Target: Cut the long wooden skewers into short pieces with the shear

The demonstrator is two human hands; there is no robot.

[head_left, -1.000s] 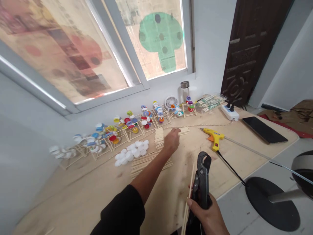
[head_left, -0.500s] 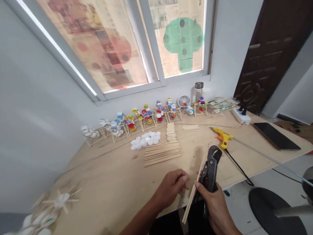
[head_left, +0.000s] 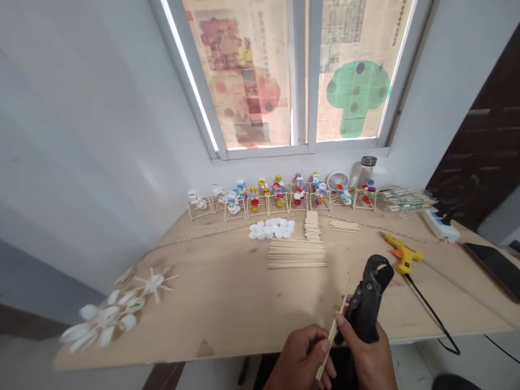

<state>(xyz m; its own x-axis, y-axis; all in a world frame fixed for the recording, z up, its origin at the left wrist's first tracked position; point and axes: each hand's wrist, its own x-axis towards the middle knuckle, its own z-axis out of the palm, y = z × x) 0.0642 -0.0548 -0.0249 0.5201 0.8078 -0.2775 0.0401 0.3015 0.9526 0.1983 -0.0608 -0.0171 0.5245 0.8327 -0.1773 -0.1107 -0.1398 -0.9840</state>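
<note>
Far left of my grip, a white wheel (head_left: 109, 314) is lying. My left hand (head_left: 303, 352) is pinching sticks (head_left: 330, 340), slanting up to my right hand (head_left: 370, 352), which is gripping a cutter (head_left: 366, 300). Right of it, a glue gun (head_left: 404, 253) is resting.

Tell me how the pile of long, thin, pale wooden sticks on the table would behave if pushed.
The pile of long, thin, pale wooden sticks would probably spread out of line, as no tie shows around it. Each stick looks stiff, lying straight, and is likely light, being so slim.
</note>
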